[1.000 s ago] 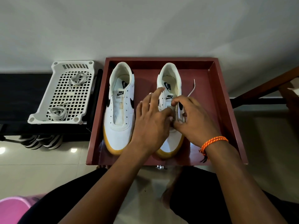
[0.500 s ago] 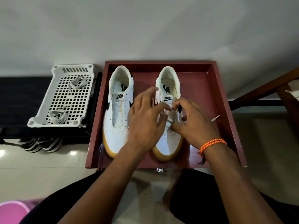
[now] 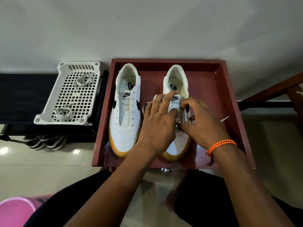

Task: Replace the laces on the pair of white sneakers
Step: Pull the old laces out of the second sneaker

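Sneakers sit side by side in a dark red tray (image 3: pixel 229 89) on pale floor tiles against a grey wall. "NIKE" is printed on both tongues. Left sneaker (image 3: pixel 125 128) is unlaced. Left hand (image 3: pixel 157 125) and right hand (image 3: pixel 201 123) work over the right sneaker (image 3: pixel 177 79), fingers curled, pinching a white lace (image 3: pixel 225 119). White basket (image 3: pixel 49 115) holds coiled laces (image 3: pixel 63 113).

Things around the work area

A white perforated basket (image 3: pixel 49 110) sits on a dark shelf (image 3: pixel 19 99), left of the red-brown tray (image 3: pixel 232 102). Striped footwear (image 3: pixel 44 142) lies beneath on the tiled floor (image 3: pixel 41 174); a pink tub (image 3: pixel 14 210) shows at the bottom-left corner.
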